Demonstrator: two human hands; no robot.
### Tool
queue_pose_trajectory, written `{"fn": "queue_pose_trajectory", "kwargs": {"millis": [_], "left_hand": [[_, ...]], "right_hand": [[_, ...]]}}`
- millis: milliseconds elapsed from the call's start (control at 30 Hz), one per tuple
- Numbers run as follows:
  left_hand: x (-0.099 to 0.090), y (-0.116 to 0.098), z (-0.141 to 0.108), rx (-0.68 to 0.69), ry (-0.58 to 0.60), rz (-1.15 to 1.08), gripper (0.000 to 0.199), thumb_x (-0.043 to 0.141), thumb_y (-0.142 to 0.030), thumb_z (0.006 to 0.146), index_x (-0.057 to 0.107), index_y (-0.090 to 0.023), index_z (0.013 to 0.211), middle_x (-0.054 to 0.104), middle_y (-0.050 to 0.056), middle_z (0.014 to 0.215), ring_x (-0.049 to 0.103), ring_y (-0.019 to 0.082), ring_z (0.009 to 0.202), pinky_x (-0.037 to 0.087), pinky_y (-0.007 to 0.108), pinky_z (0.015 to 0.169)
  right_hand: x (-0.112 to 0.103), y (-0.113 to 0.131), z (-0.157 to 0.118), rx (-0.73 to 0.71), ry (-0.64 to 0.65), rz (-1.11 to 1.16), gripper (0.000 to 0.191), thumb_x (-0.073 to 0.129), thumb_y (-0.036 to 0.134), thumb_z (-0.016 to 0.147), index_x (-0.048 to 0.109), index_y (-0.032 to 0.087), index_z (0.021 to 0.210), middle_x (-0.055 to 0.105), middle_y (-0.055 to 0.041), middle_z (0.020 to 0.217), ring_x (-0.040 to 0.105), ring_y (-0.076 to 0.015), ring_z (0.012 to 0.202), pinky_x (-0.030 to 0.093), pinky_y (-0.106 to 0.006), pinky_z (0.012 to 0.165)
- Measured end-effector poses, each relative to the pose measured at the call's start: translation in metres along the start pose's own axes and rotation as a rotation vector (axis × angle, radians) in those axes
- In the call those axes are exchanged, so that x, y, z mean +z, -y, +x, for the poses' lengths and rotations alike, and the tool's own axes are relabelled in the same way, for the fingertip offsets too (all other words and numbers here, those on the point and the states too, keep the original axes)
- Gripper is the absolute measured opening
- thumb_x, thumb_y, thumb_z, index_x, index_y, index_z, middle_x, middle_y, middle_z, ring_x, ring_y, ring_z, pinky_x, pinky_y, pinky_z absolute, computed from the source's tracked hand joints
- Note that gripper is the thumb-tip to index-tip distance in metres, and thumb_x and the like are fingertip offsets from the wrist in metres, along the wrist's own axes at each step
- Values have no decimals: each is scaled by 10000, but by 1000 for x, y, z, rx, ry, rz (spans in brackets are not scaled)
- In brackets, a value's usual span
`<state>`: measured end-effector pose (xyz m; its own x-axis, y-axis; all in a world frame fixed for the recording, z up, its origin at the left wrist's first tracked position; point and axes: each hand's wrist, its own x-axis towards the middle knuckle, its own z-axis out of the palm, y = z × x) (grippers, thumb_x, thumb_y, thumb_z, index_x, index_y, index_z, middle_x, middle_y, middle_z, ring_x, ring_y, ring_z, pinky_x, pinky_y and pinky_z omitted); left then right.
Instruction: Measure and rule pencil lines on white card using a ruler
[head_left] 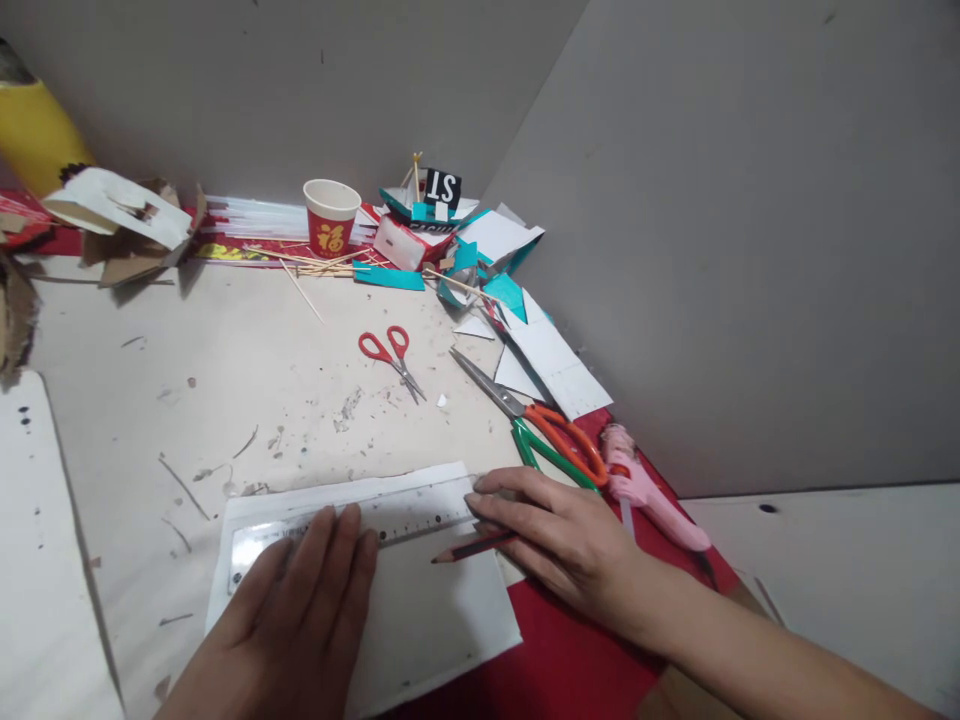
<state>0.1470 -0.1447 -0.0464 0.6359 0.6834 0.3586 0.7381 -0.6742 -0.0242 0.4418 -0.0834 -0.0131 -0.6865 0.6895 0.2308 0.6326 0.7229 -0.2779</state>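
Note:
A white sheet of card (435, 615) lies at the near edge of the table. Across its upper part rests a clear plastic ruler (420, 508), slightly slanted. My left hand (300, 600) lies over the ruler's left half, fingers stretched out and pressing down on it. At the ruler's right end, the fingertips of my right hand (562, 535) touch its edge. A dark pencil (469, 549) is tucked between the fingers of this right hand, its point toward the left over the card.
Small red-handled scissors (394, 355) and larger scissors with orange and green handles (517, 405) lie beyond the card. A pink glue gun (652, 495) rests at right. Behind stand a paper cup (331, 215), thin sticks (322, 266), a cardboard piece (139, 215) and paper scraps (559, 355), before grey walls.

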Motion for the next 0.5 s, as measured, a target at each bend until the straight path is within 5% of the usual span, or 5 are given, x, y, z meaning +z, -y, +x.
{"fn": "queue_pose_trajectory", "kwargs": {"millis": [300, 500], "left_hand": [[0, -5, 0, 18, 23, 101, 456, 422, -222, 877, 544, -114, 1303, 597, 122, 1361, 481, 319, 1289, 264, 445, 1111], [2, -10, -1, -12, 32, 254, 463, 496, -310, 881, 547, -183, 1323, 598, 84, 1361, 486, 306, 1284, 292, 469, 1096]], "right_hand": [[-4, -2, 10, 0, 2, 29, 265, 507, 197, 959, 587, 201, 1211, 669, -125, 1097, 690, -195, 955, 600, -303, 760], [1, -8, 7, -33, -29, 10, 280, 497, 203, 956, 597, 233, 1217, 682, -108, 1069, 705, -197, 923, 607, -275, 710]]}}
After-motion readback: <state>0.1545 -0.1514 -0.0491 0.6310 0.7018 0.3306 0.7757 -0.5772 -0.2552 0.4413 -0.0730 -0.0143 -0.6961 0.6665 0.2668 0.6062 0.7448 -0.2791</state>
